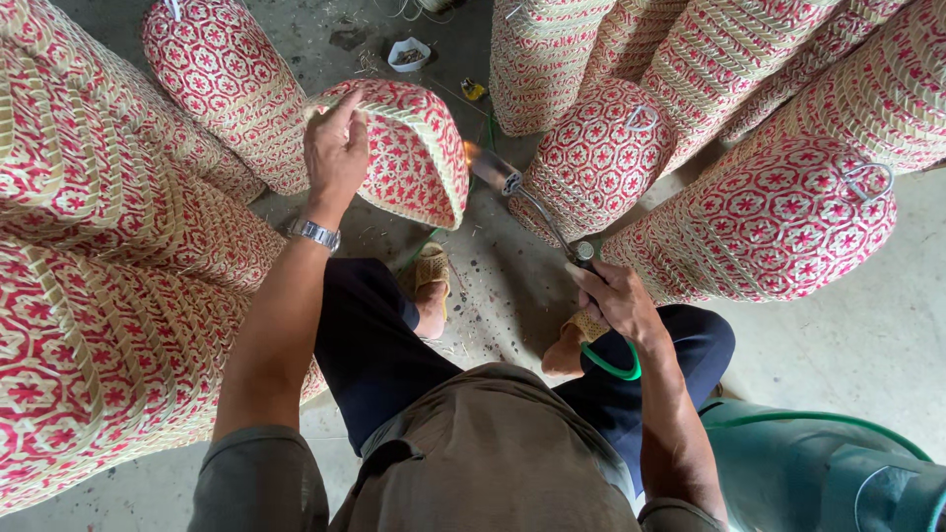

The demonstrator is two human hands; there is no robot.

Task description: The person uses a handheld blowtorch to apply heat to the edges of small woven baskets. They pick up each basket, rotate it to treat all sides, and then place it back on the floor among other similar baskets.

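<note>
Seen from the head camera, the person is sitting low among stacks of woven red-and-cream baskets. Their left hand [335, 148], a metal wristwatch [314, 233] on its wrist, is gripping the rim of a woven basket [409, 153] that is tilted on its side with its opening facing down and right; the fingers [347, 106] are curling over the rim's edge, pressed together. Their right hand [619, 299] is wrapping closed around the handle of a gas torch [537, 212], whose bent metal tube is running up and left to a nozzle just beside the basket's lower rim. A small orange flame [473, 153] is showing at the nozzle, close to the basket's edge; whether it is touching cannot be told. A green hose [616, 369] is looping beneath the right hand. Both feet are wearing woven sandals [432, 268] on the concrete floor [867, 335]. More patterned baskets [778, 222] are lying at the right, and a small white bowl [408, 53] is sitting on the floor at the top.
</note>
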